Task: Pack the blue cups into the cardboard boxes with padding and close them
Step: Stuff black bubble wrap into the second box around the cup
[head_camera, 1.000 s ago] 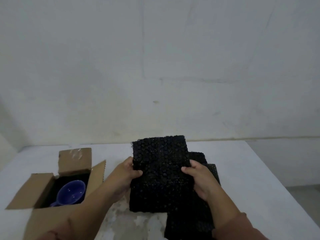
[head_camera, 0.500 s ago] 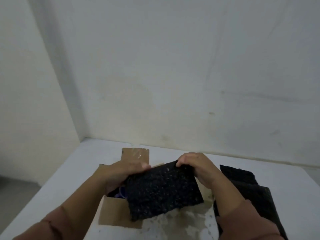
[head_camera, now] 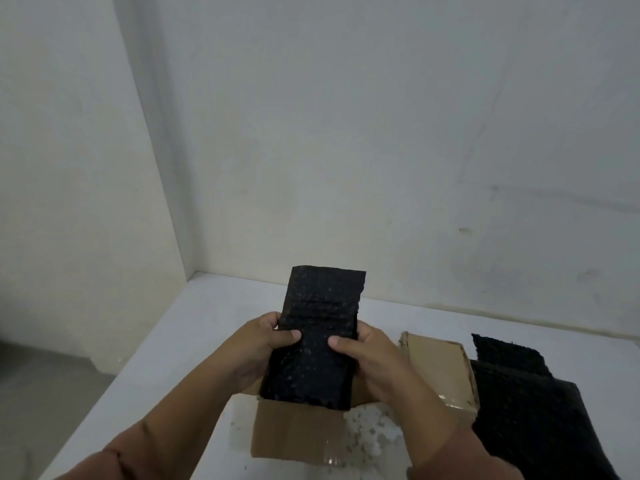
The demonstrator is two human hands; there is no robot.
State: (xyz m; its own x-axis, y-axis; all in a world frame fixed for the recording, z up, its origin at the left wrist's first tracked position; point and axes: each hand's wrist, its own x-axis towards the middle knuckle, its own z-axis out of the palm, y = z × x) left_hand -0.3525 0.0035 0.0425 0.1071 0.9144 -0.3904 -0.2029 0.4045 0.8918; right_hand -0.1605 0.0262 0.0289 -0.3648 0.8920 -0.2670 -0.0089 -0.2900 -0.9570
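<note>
Pad (head_camera: 318,341), slanted across box (head_camera: 294,434) half second ago, now upright and folded narrow, lower end entering box opening; I judge top padding going in, flaps open, closing still to do; cup hidden under pad, likely inside box; box near table's (head_camera: 194,341) front edge; spare pads (head_camera: 526,410) toward right edge; my left hand (head_camera: 256,344) and right hand (head_camera: 367,355) grasp pad's sides, thumbs in front, fingers behind, forearms converging.
</note>
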